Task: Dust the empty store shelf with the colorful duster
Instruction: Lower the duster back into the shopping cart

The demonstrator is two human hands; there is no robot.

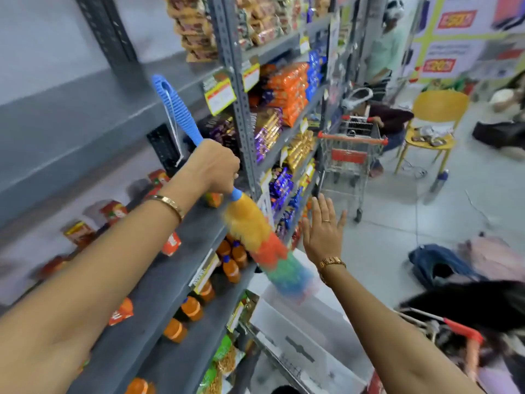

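My left hand (211, 166) grips the blue ribbed handle of the colorful duster (255, 231). The handle sticks up and to the left of the fist. Its fluffy head, yellow then orange, green and blue, hangs down to the right past the front edge of the grey shelf (159, 282). That shelf board is mostly bare, with a few orange packets along its back. My right hand (322, 228) is held up flat just right of the duster head, fingers spread, holding nothing. The duster head is blurred.
Snack packets (287, 89) fill the shelves further along, orange bottles (231, 263) the shelf below. A shopping cart (352, 155) stands in the aisle with a seated person behind it. A yellow chair (434, 120) and bags on the floor are to the right.
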